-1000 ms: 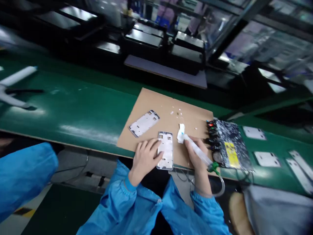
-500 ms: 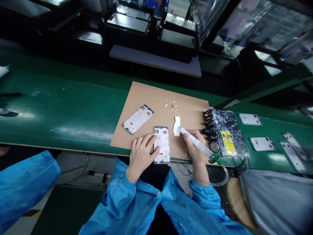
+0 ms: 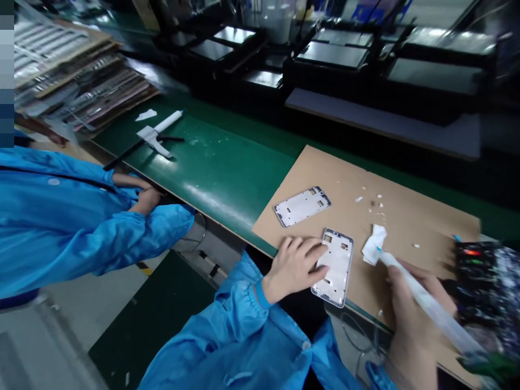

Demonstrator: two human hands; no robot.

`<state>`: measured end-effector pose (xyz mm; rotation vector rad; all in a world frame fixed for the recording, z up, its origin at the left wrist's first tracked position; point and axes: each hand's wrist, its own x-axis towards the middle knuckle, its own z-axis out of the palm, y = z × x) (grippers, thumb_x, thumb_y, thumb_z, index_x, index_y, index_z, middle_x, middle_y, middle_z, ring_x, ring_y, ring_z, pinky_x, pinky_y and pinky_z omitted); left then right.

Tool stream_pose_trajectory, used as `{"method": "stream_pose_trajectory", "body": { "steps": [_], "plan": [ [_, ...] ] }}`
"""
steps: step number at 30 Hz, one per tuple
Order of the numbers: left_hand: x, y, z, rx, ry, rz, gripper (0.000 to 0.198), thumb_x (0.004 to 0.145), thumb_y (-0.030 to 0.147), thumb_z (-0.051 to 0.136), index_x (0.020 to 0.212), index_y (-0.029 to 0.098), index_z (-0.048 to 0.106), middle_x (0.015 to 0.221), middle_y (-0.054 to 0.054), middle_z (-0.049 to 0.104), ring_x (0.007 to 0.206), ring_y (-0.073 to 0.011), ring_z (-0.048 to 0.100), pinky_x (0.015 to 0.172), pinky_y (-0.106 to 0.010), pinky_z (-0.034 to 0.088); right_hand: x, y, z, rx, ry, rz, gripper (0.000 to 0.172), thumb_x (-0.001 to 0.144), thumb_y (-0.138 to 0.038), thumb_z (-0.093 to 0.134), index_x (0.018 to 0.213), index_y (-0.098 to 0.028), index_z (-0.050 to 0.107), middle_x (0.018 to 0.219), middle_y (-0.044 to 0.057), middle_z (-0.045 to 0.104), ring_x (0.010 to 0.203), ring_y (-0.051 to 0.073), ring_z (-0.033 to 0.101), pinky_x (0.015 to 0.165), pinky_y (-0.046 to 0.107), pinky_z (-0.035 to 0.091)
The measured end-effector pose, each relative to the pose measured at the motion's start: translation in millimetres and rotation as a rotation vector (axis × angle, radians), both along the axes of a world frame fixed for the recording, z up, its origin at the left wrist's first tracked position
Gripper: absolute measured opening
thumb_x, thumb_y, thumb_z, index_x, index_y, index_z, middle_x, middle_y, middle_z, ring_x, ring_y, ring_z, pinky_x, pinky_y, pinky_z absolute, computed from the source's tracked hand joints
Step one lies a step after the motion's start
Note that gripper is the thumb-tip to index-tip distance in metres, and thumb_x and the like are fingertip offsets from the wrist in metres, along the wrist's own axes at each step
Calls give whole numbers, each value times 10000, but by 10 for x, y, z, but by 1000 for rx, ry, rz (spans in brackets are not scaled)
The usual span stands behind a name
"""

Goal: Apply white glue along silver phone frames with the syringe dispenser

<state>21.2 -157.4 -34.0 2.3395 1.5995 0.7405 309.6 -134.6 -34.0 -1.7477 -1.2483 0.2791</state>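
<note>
My left hand (image 3: 293, 269) rests at the left edge of a silver phone frame (image 3: 333, 268), its thumb and fingertips on the plate and the fingers spread. In my right hand (image 3: 418, 309) is a translucent dispensing syringe (image 3: 430, 303), whose blue tip meets a crumpled white paper (image 3: 374, 245). The near phone frame lies flat at the front edge of a brown board (image 3: 422, 203). Up and to its left is a second phone frame (image 3: 303, 206), lying at a slant and touched by neither hand.
A black-and-white speckled controller box (image 3: 493, 287) stands at the right. On the green table (image 3: 219, 179) at the left lies a white dispensing gun (image 3: 156, 138). Another person in blue sleeves (image 3: 122, 233) sits at the left, hands together. White scraps dot the board.
The view has swung left, bringing the other person and the white gun into sight. Both hands keep their places at the phone frame and paper, with the syringe still held.
</note>
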Motion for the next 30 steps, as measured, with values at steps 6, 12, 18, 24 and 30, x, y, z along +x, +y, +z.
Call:
{"method": "stream_pose_trajectory", "body": {
  "steps": [6,12,18,24,30],
  "plan": [
    [-30,-31,9,58,-23,-1,406,1161,469,738,1520,279,748,1580,-5,785,1253,-261,716,1035,-474,507,-37,-41,113,-78,10,-32,637,871,-771,851,1094,-178,909,962,157,876,853,330,820,784,457,619],
    [-94,-43,-28,227,16,-26,346,1180,341,699,1493,206,756,1505,-77,822,1103,-296,723,924,-467,489,-204,-97,268,-69,65,62,435,953,-601,816,1077,-196,912,1010,126,904,887,273,846,820,383,674],
    [-162,44,-113,381,42,-87,373,1179,323,719,1523,176,707,1471,-109,831,1022,-295,727,838,-445,468,-209,-94,208,-27,86,61,419,1004,-575,807,1150,-196,911,1067,125,909,870,249,831,773,355,639],
    [-189,30,-131,374,59,-92,398,1160,319,740,1530,178,703,1457,-118,830,1005,-299,723,836,-449,475,-216,-77,143,-73,105,118,405,998,-583,807,1152,-224,914,1113,115,914,924,262,846,819,368,660],
    [-204,50,-148,383,71,-98,408,1167,330,734,1548,193,685,1473,-119,823,985,-298,710,818,-445,483,-222,-69,76,-47,99,131,372,988,-555,807,1154,-237,906,1084,92,908,907,245,834,829,344,667]
  ]
}}
